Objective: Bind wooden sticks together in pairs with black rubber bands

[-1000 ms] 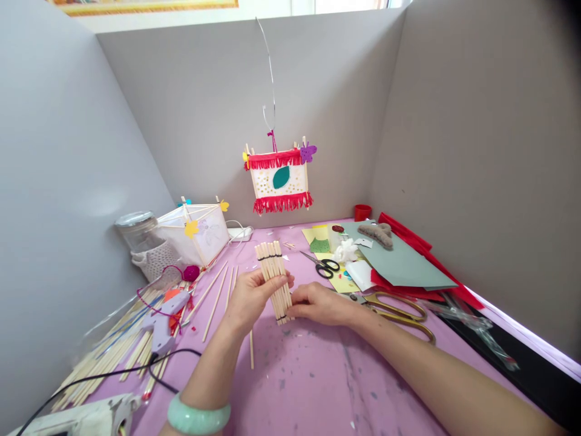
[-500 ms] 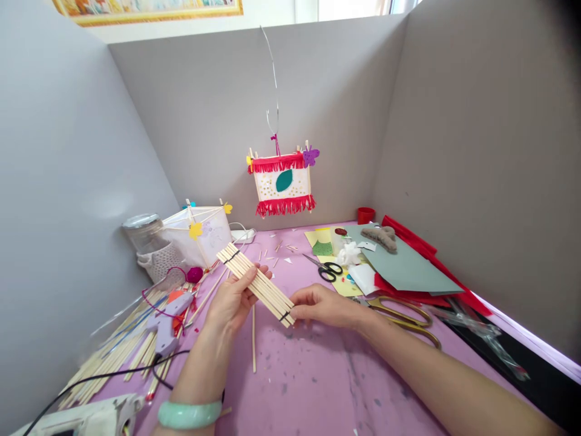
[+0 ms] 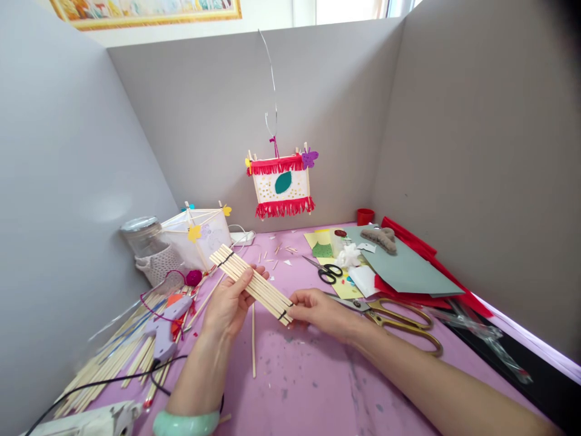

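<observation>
A flat row of pale wooden sticks, with a dark band across each end, is held tilted above the table. My left hand grips its middle, thumb on top and fingers beneath. At the lower right end, my right hand pinches the sticks beside the dark band; its fingertips beneath are hidden. A single loose stick lies on the table below. To the right of my right hand are large gold-handled scissors.
A lantern with red fringe hangs from a wire at the back. Loose sticks and a lilac glue gun lie left, near a white lantern. Black-handled scissors and a grey-green sheet lie right.
The stick row and both hands have shifted slightly left. More of the gold-handled scissors' blades shows beside my right hand. My grip looks the same.
</observation>
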Demonstrator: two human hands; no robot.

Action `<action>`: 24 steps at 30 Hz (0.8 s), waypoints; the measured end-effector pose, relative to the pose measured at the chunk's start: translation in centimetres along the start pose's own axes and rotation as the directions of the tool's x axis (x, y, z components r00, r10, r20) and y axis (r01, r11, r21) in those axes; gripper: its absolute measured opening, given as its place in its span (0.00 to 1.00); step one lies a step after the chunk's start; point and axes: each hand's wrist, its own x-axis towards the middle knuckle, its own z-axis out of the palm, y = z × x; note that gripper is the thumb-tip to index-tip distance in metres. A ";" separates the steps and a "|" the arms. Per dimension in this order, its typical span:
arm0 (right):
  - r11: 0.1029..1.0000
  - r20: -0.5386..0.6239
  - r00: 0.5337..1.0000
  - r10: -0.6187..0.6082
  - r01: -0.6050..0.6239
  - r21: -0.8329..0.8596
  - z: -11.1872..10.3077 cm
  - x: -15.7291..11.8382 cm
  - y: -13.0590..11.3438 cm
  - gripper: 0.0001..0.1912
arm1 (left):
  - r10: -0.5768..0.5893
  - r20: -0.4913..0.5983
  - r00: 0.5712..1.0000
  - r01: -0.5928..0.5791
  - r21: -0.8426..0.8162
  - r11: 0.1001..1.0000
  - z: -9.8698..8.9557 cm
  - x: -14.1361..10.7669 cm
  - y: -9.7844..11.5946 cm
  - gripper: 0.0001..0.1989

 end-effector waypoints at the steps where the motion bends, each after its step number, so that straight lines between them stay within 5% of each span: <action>1: 1.000 -0.024 1.000 -0.006 0.006 0.008 0.2 0.0 -0.1 0.04 | 0.005 0.003 1.000 -0.005 -0.007 1.000 0.0 0.0 0.0 0.04; 11: 0.991 -0.060 0.989 -0.132 0.131 -0.024 1.3 0.0 -0.1 0.03 | 0.034 0.025 0.999 -0.033 -0.036 0.999 -0.1 -0.1 0.3 0.04; 17: 0.997 0.023 0.997 -0.072 0.073 -0.012 0.4 -0.2 -0.7 0.06 | 0.038 -0.022 0.999 -0.040 -0.090 0.995 -0.4 0.0 0.5 0.04; 24: 0.998 -0.067 0.997 -0.044 0.041 -0.049 0.5 -0.2 -0.5 0.05 | 0.069 -0.026 0.997 -0.071 -0.104 0.992 -0.2 -0.1 0.5 0.03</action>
